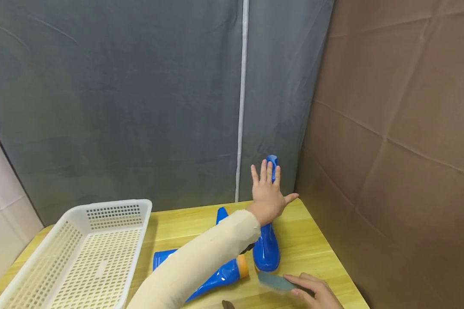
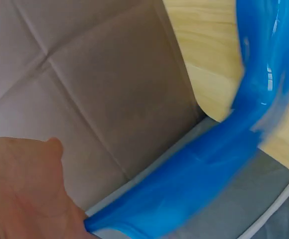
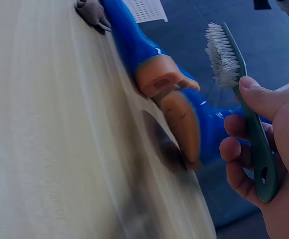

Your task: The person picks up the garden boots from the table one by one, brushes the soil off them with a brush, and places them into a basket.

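Note:
My left hand [image 1: 268, 195] is over the shaft of a glossy blue rain boot [image 1: 267, 253], its fingers straight and spread, thumb out to the side. In the left wrist view, that boot's blurred shaft [image 2: 184, 174] runs up against the hand [image 2: 30, 189]. My right hand [image 1: 313, 292] grips the green handle of a scrub brush [image 1: 276, 281] near the boot's toe. White bristles show on the brush [image 3: 226, 55] in the right wrist view, thumb along the handle. Another blue boot [image 1: 220, 274] with an orange sole lies partly hidden behind the left sleeve.
A white perforated plastic basket [image 1: 143, 240] stands at the left on the wooden table [image 1: 301, 240]. More blue [image 1: 221, 213] shows behind the sleeve. A crumpled greyish cloth [image 3: 92, 14] lies beside the boots. Grey [image 1: 139, 107] and brown [image 1: 390, 128] curtains close off the back and right.

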Demonstrator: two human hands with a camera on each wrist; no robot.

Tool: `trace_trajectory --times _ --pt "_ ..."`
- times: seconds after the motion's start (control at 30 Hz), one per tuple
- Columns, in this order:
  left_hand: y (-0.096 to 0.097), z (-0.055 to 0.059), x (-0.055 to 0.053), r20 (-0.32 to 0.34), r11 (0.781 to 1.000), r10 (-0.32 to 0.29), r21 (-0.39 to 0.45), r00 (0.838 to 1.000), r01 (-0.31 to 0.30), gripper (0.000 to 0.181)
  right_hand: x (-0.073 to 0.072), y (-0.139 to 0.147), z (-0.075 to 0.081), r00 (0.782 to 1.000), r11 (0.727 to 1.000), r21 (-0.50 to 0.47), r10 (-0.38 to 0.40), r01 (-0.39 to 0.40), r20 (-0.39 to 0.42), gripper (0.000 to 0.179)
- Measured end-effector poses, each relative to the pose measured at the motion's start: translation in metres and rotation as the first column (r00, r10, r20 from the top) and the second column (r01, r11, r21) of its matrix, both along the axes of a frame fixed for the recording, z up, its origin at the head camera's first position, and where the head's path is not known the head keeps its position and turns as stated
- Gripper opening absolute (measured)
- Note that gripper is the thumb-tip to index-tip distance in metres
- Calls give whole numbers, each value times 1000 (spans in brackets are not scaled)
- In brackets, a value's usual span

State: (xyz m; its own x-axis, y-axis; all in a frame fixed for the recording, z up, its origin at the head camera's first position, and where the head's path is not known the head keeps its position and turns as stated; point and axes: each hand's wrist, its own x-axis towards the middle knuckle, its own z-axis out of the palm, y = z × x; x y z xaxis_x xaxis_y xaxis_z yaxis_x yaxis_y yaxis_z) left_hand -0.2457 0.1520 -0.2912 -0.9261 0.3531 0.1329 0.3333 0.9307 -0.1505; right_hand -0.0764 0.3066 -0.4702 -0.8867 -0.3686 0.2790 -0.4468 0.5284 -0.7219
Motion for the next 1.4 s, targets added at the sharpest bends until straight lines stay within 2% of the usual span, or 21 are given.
trace_trajectory --times 0.13,0.23,0.47,0.63,0.77,1.0,1.07,1.13,1.3,1.4 --pt "-9 -1 6 21 998 58 -12 998 -57 102 1 2 2 996 1000 1 -30 30 -86 35" --pt "-17 -1 13 42 998 70 3 997 -70 104 2 4 2 992 998 7 -56 57 -116 35" --pt "-27 2 30 67 998 35 56 997 -39 103 1 5 3 977 998 8 -59 62 -203 38" --pt "-31 4 42 68 996 23 88 997 -28 103 2 5 8 973 997 3 -75 78 -217 38" --pt "-38 -1 49 88 986 7 164 996 -21 103 4 5 10 975 996 7 -84 88 -206 38" --pt "-62 -18 54 77 949 -22 315 997 -3 99 3 5 12 977 996 15 -86 91 -194 36" --pt "-70 -24 55 83 921 -59 389 995 22 99 3 5 13 981 995 23 -90 96 -172 35" --pt "-77 -30 55 95 878 -101 477 990 44 97 1 6 15 984 995 36 -87 94 -157 35" --pt "-93 -45 55 123 741 -212 667 969 78 93 -3 10 17 986 992 51 -109 116 -127 35" --pt "-102 -54 56 148 675 -263 735 953 72 93 -8 11 17 982 988 54 -139 147 -125 35"
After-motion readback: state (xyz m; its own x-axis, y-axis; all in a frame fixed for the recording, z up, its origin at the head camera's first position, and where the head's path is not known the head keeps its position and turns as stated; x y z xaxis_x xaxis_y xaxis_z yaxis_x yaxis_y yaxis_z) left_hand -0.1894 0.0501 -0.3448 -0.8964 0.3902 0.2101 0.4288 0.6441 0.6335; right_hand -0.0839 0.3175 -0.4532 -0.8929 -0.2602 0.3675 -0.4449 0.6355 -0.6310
